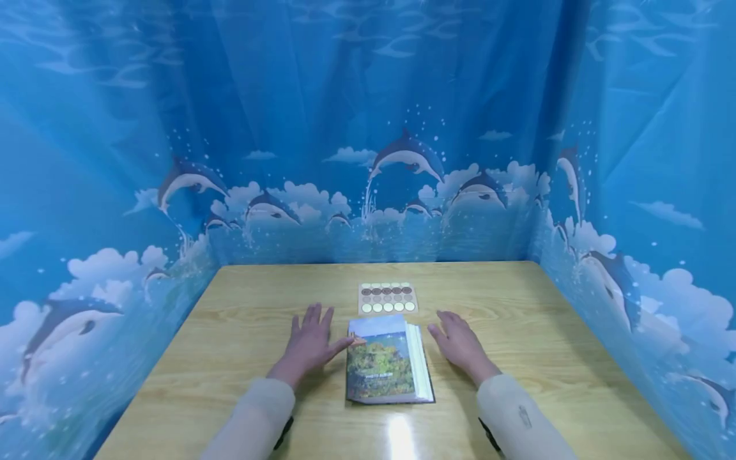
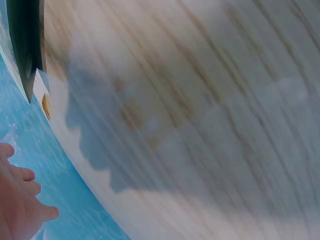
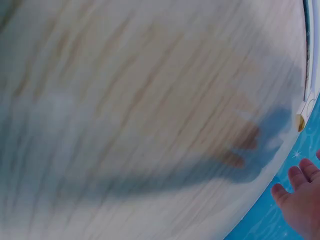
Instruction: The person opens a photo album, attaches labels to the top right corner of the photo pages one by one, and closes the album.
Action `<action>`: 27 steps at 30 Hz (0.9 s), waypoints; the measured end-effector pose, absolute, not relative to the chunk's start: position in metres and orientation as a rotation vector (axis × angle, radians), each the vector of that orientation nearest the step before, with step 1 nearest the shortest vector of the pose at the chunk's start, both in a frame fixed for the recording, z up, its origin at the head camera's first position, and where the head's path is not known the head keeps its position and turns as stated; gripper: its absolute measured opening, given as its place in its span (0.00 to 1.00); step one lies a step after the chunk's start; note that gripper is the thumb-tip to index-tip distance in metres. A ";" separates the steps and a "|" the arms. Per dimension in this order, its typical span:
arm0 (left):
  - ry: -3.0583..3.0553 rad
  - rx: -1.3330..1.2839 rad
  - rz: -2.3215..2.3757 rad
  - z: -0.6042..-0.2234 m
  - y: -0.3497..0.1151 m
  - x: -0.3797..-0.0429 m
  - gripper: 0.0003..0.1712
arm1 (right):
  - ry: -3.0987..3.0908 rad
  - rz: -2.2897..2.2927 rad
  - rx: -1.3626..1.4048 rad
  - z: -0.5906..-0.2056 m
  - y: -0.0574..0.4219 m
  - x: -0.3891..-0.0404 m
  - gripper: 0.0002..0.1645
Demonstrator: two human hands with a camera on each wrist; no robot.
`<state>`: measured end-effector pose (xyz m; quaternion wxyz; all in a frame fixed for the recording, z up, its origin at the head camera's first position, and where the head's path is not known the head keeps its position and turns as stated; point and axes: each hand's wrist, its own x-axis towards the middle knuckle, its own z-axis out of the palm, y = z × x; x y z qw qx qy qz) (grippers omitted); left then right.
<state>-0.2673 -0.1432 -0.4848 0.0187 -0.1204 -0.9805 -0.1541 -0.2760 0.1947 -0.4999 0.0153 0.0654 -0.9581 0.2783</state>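
The table [image 1: 230,306] has a light wooden surface with a bright reflection [image 1: 401,437] near the person, and blue curtains [image 1: 345,76] with dolphins [image 1: 409,156] stand around three sides. The closed book [image 1: 381,370] lies on it, just before the card with round spots [image 1: 388,298]. The left hand [image 1: 308,340] and the right hand [image 1: 460,343] flank the book, fingers extended, gripping nothing; whether the left thumb touches it, I cannot tell.

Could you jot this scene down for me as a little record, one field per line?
Surface: wood-grain table
Centre: thick closed book, landscape picture on its cover
Beyond the book: flat sheet with rows of pale and dark discs
Left hand: left of the book, thumb overlapping its edge; contact unclear
Right hand: right of the book, apart from it
Backdrop: blue curtain with dolphins
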 end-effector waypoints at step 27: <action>-3.080 -0.618 -0.589 -0.475 -0.098 -0.243 0.56 | -2.876 1.249 0.218 -0.502 0.174 -0.255 0.32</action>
